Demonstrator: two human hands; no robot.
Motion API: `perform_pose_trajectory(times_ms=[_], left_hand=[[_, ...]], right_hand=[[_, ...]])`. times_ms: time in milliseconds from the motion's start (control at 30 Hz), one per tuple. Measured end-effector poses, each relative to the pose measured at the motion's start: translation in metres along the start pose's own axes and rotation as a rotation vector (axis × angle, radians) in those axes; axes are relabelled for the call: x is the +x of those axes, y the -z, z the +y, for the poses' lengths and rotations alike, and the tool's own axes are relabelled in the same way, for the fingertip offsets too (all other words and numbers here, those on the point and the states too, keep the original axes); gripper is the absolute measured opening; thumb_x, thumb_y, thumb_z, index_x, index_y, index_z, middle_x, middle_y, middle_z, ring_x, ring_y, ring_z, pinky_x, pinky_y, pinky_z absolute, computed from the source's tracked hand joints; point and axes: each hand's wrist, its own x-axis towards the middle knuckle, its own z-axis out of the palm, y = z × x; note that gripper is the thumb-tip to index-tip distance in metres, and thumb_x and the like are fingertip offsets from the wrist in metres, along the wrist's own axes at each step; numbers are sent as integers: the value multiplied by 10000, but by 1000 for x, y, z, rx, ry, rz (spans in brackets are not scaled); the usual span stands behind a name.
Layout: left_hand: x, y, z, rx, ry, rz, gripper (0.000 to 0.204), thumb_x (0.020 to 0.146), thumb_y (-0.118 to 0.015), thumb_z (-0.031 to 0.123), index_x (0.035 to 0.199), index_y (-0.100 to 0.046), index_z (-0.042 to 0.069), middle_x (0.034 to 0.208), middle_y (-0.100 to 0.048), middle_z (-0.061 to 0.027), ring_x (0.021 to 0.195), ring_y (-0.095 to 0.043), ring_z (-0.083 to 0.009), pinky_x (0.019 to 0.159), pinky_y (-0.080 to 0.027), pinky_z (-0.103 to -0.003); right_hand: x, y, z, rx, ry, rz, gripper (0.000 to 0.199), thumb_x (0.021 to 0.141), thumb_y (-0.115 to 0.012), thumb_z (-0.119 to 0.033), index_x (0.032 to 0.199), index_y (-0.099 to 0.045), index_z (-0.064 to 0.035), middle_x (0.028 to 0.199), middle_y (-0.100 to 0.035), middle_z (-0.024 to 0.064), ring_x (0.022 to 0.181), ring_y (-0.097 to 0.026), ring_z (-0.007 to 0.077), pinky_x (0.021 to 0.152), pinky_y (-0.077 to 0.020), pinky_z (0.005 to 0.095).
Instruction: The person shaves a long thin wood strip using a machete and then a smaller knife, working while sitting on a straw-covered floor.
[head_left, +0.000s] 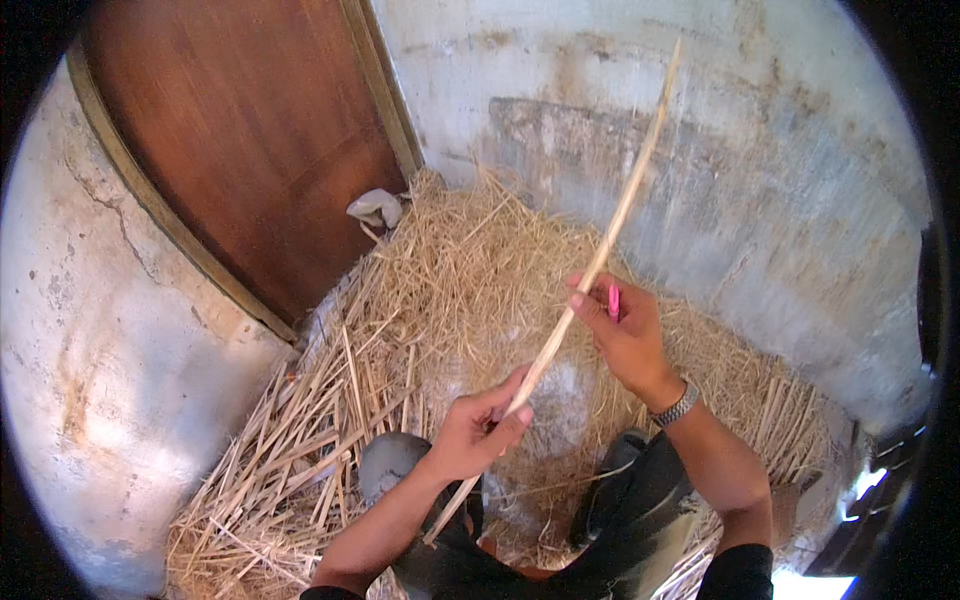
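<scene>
A long, pale, peeled wooden stick (625, 205) slants up and to the right in front of me, its far end narrowing to a point. My left hand (472, 437) is closed round its lower part, with the butt end sticking out below. Higher up, my right hand (635, 340) pinches the stick between thumb and fingers. A small pink thing (613, 300), perhaps a handle, is also held in that hand; the rest of it is hidden by the fingers. My right wrist wears a metal-band watch (677, 404).
Pale shavings (470, 255) pile up toward the corner. Thin split strips (300, 440) lie heaped on the left, more (785, 410) on the right. A brown door (240, 130) and a stained wall (760, 190) stand beyond. A whitish crumpled bag (376, 207) lies by the door.
</scene>
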Motion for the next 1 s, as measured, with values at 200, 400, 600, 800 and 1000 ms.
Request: perform_pose_trajectory(times_ms=[200,400,600,800,1000], left_hand=[[10,3,6,-102,-17,-104,520,1066,-466,132,1560,-309,95,759,-620,-57,517,-473,-81,501,-417,-226],[14,13,11,-262,90,-265,553,1078,-448,210,1580,-244,97,752,-610,-51,526,-505,-62,490,-414,-210],[15,25,19,-210,67,-399,533,1084,-428,246,1566,-276,78,820,-671,-74,595,-587,-82,564,-471,-229],[13,21,13,-49,20,-259,479,1084,-412,281,1454,-400,-23,736,-668,-87,653,-646,-145,619,-508,-272],[25,23,15,168,-574,395,335,1096,-349,260,1324,-416,23,855,-681,-144,761,-639,-193,728,-507,-328]], right_hand=[[-1,-13,0,-9,43,6,220,948,-701,-210,1020,-721,-3,674,-501,-91,635,-417,23,547,-337,236],[-6,-10,-19,171,-70,-126,202,946,-704,-171,1055,-714,-1,714,-568,-69,665,-488,31,582,-392,227],[-9,-6,-11,161,32,-84,303,953,-688,-134,1211,-653,19,959,-692,32,867,-602,63,789,-494,224],[-1,4,-11,184,75,1,333,962,-680,-146,1247,-631,19,979,-685,31,853,-598,79,777,-497,238],[-22,-23,12,-59,236,-332,365,903,-755,-248,1162,-675,-4,881,-686,8,745,-566,46,689,-481,244]])
